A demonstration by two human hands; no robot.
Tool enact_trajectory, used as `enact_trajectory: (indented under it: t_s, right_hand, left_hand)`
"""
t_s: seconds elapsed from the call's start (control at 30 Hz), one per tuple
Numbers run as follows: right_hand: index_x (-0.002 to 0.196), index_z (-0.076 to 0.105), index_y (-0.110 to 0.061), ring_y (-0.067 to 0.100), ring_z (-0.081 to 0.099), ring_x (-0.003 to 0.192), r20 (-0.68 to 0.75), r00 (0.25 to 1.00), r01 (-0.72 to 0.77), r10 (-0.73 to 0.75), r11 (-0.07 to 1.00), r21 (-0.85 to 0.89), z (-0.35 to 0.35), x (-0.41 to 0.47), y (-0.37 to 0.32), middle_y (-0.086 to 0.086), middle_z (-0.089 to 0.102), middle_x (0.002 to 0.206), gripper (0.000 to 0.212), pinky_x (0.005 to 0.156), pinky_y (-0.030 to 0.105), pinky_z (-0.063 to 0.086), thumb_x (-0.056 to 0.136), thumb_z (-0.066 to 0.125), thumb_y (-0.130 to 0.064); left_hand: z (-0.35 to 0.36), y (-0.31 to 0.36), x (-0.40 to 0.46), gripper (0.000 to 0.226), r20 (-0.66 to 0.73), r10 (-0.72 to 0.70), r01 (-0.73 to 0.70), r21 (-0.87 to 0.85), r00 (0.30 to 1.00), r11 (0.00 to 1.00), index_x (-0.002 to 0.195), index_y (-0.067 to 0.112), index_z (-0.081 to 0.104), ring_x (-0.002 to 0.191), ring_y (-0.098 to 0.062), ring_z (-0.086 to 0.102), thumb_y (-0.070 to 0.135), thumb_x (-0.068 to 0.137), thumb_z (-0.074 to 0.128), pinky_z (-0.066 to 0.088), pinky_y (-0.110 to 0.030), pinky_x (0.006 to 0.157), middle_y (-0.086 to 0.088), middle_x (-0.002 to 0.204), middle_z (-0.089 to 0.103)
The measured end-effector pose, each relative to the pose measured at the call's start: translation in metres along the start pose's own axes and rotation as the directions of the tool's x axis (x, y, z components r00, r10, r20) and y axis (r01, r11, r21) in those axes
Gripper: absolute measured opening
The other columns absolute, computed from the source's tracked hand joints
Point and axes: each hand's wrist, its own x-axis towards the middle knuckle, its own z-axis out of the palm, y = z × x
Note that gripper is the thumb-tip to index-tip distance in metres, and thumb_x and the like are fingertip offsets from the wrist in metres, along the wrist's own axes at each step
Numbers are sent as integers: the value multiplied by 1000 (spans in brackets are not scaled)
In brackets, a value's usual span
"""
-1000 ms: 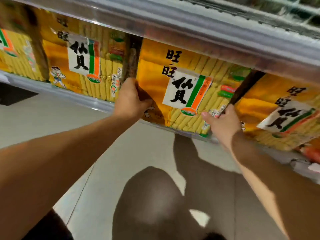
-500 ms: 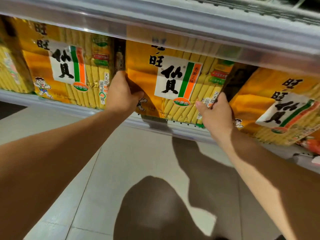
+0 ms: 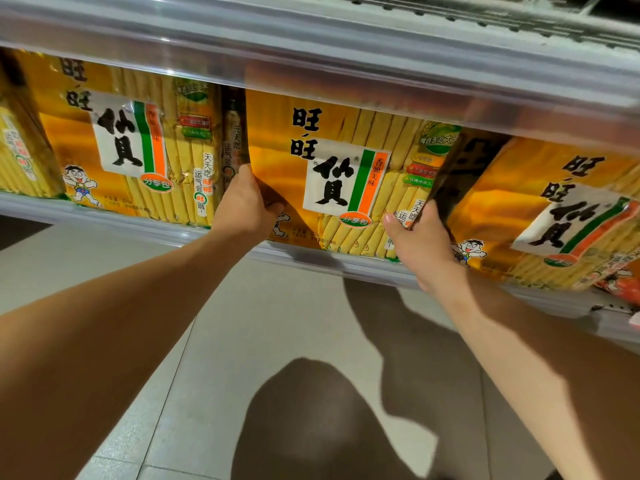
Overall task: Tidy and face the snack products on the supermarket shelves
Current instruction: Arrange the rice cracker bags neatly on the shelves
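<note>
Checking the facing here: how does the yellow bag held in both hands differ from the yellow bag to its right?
The held bag stands square, facing front; the right bag leans tilted. The left hand and right hand grip the held bag's side edges; nothing touches the right bag. Both share the same yellow design.

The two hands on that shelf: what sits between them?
In the head view, one yellow snack bag fills the stretch; the left hand grips its left edge, the right hand its right.

Snack bags in a row on one shelf

The middle yellow plastic cracker bag [image 3: 332, 174] stands on the grey metal shelf [image 3: 145, 225], frame centre, between the left bag [image 3: 128, 140] and the tilted right bag [image 3: 554, 216].
</note>
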Motion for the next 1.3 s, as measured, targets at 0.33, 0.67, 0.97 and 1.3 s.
enact_trajectory:
  t_s: [0.33,0.67,0.97,1.3]
  right_hand:
    - [135,49,-14,18,57,104,-7,952,-301,305,941,152,-69,-84,-53,6,62,120,54,93,36,47,86,71,-16]
    - [85,71,-22,23,69,72,-179,894,-331,412,873,358,-293,-380,-285,6,74,84,14,66,33,55,90,64,-12]
    - [83,71,-36,16,71,76,-480,814,-133,327,909,394,-412,-534,-392,-1,74,84,25,72,34,56,92,62,-14]
    - [98,70,-38,17,70,84,-769,588,58,251,935,349,-580,-619,-349,-1,75,91,14,69,32,57,84,65,-37]
  left_hand:
    - [-63,47,-70,39,233,-174,171,33,957,985,123,12,57,90,-27,60,23,87,67,55,-38,76,-11,107,63]
    - [-312,245,-256,22,486,171,-65,-229,857,971,77,33,67,72,2,62,13,87,67,43,-8,63,17,77,69]
    - [-407,428,-330,15,591,515,-399,-328,620,856,81,34,68,77,7,61,24,90,62,41,-5,59,27,82,66]
    - [-361,545,-386,18,679,635,-657,-292,369,695,82,33,67,69,5,60,19,91,64,41,-7,60,21,76,66]
